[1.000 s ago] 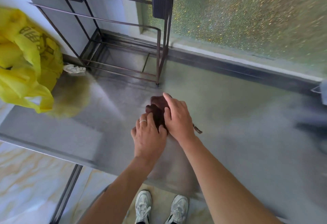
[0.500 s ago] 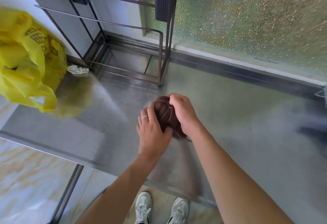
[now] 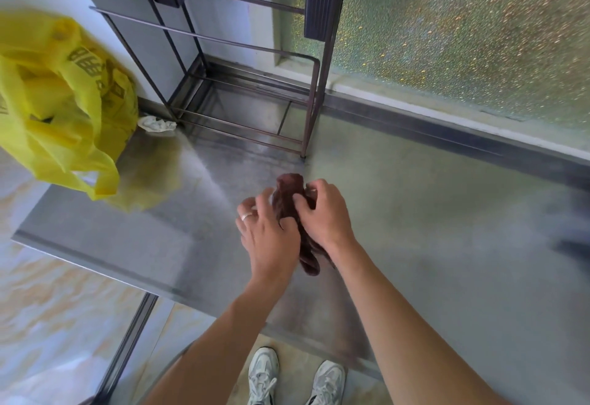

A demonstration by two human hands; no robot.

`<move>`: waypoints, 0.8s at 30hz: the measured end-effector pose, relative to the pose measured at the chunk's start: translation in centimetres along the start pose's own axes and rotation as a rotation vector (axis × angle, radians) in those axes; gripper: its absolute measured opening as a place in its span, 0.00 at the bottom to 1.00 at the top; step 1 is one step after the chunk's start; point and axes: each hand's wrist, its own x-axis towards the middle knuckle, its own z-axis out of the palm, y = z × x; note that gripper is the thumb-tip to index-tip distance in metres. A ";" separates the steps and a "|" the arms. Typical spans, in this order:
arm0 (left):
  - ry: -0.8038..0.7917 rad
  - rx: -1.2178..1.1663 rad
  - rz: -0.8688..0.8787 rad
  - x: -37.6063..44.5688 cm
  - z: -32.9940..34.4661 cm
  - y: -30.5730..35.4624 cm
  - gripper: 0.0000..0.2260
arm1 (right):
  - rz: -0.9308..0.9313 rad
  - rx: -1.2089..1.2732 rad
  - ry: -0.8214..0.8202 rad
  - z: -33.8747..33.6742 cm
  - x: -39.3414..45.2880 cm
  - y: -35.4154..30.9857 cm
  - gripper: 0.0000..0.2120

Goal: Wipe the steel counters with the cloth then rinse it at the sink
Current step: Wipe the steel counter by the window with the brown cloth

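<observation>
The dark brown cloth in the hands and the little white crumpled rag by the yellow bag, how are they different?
The dark brown cloth is held bunched between the left hand and right hand; the small white crumpled rag lies untouched. The cloth looks bigger than the rag. The cloth is mid-counter; the rag sits beside the yellow plastic bag. Both are crumpled.

Both hands hold a bunched dark red cloth (image 3: 292,200) above the steel table (image 3: 431,245): the left hand (image 3: 268,238) grips its left side, the right hand (image 3: 324,213) curls over the top. A yellow bag (image 3: 60,110) sits at the table's far left corner, beside a wire rack (image 3: 255,110).
</observation>
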 end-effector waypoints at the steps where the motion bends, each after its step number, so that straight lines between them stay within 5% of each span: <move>1: -0.030 0.094 0.029 0.1 0.0 -0.3 0.22 | -0.107 -0.057 0.034 0.5 -0.5 0.0 0.21; 5: 0.048 0.316 -0.160 0.9 -0.4 -1.5 0.14 | -0.487 -0.199 0.129 2.7 -1.4 0.1 0.27; 8: 0.148 0.260 -0.123 1.2 -1.2 -2.4 0.15 | -0.478 -0.340 -0.015 5.4 -1.7 -0.5 0.32; 16: 0.233 0.199 -0.113 3.5 -4.8 -6.2 0.21 | -0.428 -0.372 0.161 10.6 1.2 -5.3 0.29; 24: 0.099 0.507 -0.194 6.6 -10.4 -10.7 0.35 | -0.670 -0.311 0.105 16.4 4.0 -11.7 0.27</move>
